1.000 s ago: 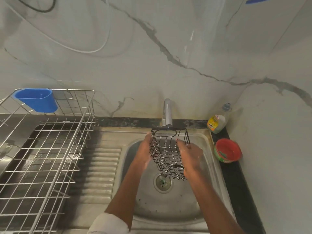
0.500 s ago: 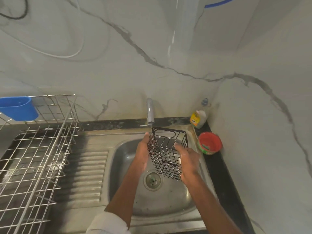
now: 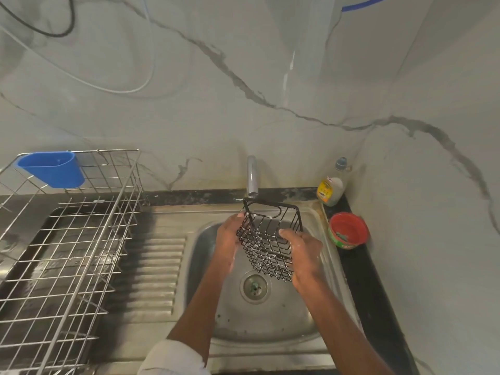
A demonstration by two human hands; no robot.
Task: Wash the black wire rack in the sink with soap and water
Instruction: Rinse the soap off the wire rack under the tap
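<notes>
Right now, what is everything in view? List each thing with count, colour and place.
rack: one, black wire, held over the sink under the tap
sink: one, steel, centre
tap: one, chrome, behind the sink
dish drainer: one, silver wire, left
cup: one, blue, hung on the drainer's back corner
bottle: one, clear with yellow label, right back corner
bowl: one, red, right counter
left hand: holds the rack's left side
right hand: holds the rack's right side

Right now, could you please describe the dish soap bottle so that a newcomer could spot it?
Start at the steel sink and go to its back right corner. There stands the soap bottle, behind the red bowl; it alone has a yellow label and grey cap.
</notes>
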